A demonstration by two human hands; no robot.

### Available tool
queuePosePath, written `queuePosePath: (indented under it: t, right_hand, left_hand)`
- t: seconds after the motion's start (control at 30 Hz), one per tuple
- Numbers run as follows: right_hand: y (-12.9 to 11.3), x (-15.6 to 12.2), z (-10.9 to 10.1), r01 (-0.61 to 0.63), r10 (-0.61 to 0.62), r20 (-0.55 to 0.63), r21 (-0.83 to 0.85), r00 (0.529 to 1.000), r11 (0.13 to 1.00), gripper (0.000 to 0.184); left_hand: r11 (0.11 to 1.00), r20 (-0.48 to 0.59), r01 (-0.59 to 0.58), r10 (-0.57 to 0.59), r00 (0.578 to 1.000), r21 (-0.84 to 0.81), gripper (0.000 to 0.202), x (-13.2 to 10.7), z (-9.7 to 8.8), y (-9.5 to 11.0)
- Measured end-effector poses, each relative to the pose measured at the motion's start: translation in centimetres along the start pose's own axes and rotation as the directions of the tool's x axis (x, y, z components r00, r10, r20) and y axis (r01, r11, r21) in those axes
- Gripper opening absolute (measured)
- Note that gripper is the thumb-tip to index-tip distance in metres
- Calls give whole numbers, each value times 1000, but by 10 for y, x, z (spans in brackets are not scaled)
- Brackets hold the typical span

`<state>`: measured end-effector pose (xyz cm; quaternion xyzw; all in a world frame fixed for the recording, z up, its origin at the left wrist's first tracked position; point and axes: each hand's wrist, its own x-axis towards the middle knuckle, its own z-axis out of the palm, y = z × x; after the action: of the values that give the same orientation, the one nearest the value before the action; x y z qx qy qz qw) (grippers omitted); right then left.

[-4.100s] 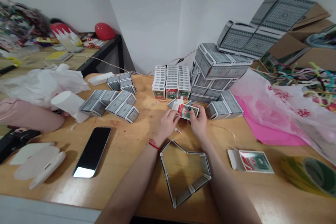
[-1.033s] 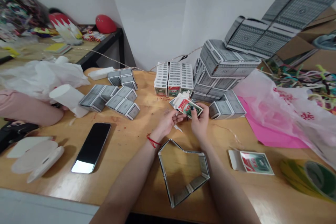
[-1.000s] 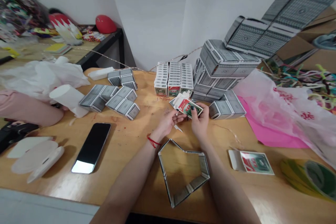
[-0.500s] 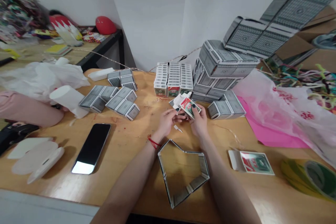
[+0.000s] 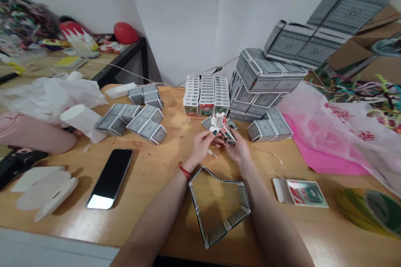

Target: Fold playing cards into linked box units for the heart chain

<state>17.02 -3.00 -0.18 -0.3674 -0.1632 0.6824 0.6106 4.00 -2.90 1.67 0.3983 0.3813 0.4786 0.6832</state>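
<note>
A small red, green and white card box is held up between both hands over the middle of the wooden table. My right hand grips it from below and behind, tilted on edge with its white flaps open at the top. My left hand pinches the box's left side with fingertips. Just behind the hands stand three rows of stacked card boxes. An open grey patterned carton sleeve lies on the table between my forearms.
A phone lies at the left. Grey patterned cartons sit left of centre, and a bigger pile at the right. A flat card box, pink bags, a tape roll and another person's pink sleeve surround them.
The card box has been turned from lying flat in my hands to standing on edge, and its white flaps have come open at the top. Both hands stay in the same spot.
</note>
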Motion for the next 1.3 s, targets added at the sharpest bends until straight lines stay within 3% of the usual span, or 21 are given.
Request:
queuePosePath:
  t: [0.13,0.23,0.37,0.53,0.8,0.97,1.17,1.3]
  right_hand:
    - [-2,-2,1,45,-46,-32,-38,998,998,13]
    - [-2,-6,4,127,-131,-69,-64,989,990,22]
    - [3,-10,8,182,-186,-15,-127,982,975,36]
    - [5,-13,11,159,-144,82,-220,986,962,36]
    - [-1,-16,9,84,-63,129,-165,990,983,31]
    - [-1,-16,10,113,-83,171,-176,982,978,31]
    - [-2,-18,12,162,-117,211,-209,970,964,29]
    - [0,-15,5,238,-195,170,-288,966,927,30]
  left_hand:
    - [999,26,-3,2,1000,43,19,3,-4,1]
    - [999,34,1,1,999,-40,22,7,-9,0]
    - [992,-3,8,-9,1000,-129,29,13,-12,-3]
    - [992,-161,-20,-1,987,-127,26,16,-9,-1]
    - [999,-148,16,-23,989,-49,27,14,-4,0]
    - [983,-311,-183,184,932,35,22,14,-10,5]
    - [962,-175,-217,245,954,169,10,17,-27,11]
    - [995,-128,-96,97,987,11,13,23,-36,6]
